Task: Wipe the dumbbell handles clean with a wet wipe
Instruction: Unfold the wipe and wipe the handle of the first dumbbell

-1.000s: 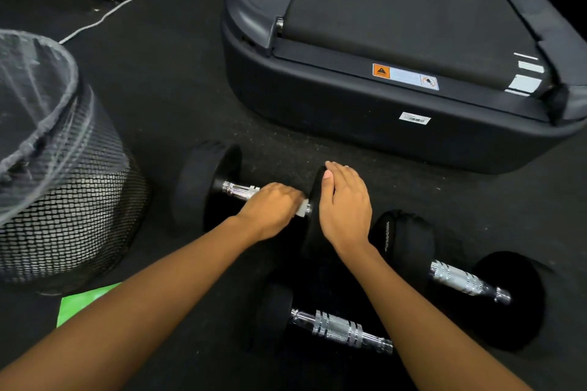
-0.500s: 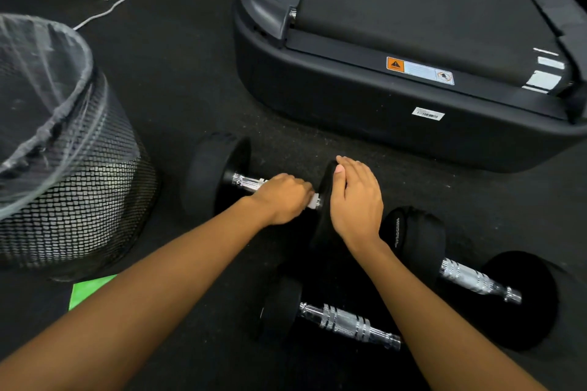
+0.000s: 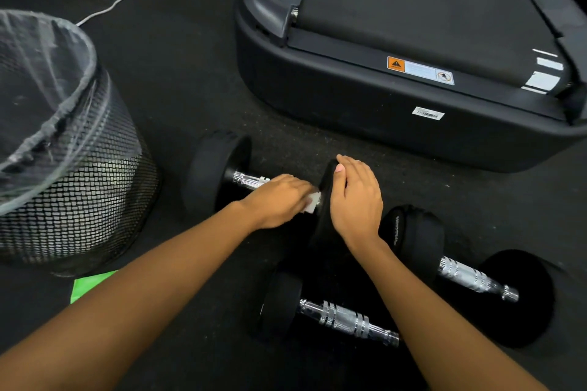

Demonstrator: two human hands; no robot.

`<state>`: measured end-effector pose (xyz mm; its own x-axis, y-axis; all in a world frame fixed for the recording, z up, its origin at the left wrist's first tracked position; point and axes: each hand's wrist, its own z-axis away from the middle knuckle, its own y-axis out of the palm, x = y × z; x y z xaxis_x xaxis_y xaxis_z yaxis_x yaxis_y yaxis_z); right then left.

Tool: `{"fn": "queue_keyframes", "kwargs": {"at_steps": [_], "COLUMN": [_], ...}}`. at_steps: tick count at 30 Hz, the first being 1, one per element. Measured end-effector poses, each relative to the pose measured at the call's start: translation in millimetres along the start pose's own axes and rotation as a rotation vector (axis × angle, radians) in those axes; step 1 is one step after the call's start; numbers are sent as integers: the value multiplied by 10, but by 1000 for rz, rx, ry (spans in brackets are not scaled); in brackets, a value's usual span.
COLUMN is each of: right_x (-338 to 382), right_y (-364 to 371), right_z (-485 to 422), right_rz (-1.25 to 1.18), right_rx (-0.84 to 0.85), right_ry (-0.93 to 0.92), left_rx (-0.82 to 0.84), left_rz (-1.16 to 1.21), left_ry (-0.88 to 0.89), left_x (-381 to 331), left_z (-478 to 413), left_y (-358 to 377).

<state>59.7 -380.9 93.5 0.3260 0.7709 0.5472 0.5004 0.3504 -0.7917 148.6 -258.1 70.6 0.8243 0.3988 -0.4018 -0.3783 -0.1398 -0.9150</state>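
**Wiping the far dumbbell's handle**

I see my left hand (image 3: 279, 200) closed over the chrome handle (image 3: 251, 179) of the far dumbbell (image 3: 216, 168), with a white wipe (image 3: 312, 203) pinched under its fingers, right against the inner face of the right-hand weight (image 3: 324, 200). My right hand (image 3: 357, 197) lies flat and open on top of that weight, fingers pointing away from me. The dumbbell lies on the dark floor (image 3: 178, 98), between the mesh bin (image 3: 79, 187) on the left and the treadmill (image 3: 397, 124) beyond. Two more dumbbells lie nearer to me: one (image 3: 343, 317) between my forearms, another (image 3: 476, 278) to the right. A green packet (image 3: 89, 284) shows by the bin's base, partly hidden by my left arm.
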Motion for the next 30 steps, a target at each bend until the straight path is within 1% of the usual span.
{"fn": "queue_keyframes", "kwargs": {"at_steps": [2,4,6,8,10,14,17,21,24,28,30], "right_x": [4,3,8,10,9,8,6,26,26,22,13], "right_y": [4,1,-7,-15,-23,-25,-17,-29,-36,-33,-22], "right_z": [4,16,29,31,21,14,19,25,25,23,27], "right_rz": [-1,-2,-1,3,6,4,12,10,7,-1,1], "right_rx": [-8,-13,-12,-8,2,6,-7,-4,-9,-6,-11], "right_ry": [-2,0,4,4,3,10,1,9,4,9,1], "left_rx": [-67,-153,-206,-221,-230,-217,-201,-246,-229,-163,-164], "left_rz": [47,36,-40,-132,-159,-68,-26,-34,-43,28,-30], "left_ry": [41,45,19,9,11,47,31,26,46,57,16], "left_x": [85,80,-26,-142,-184,-39,88,-27,-94,59,164], "left_z": [131,148,61,-14,-18,76,156,117,40,108,155], "left_y": [33,63,70,76,91,21,-8,58,76,17,-31]}}
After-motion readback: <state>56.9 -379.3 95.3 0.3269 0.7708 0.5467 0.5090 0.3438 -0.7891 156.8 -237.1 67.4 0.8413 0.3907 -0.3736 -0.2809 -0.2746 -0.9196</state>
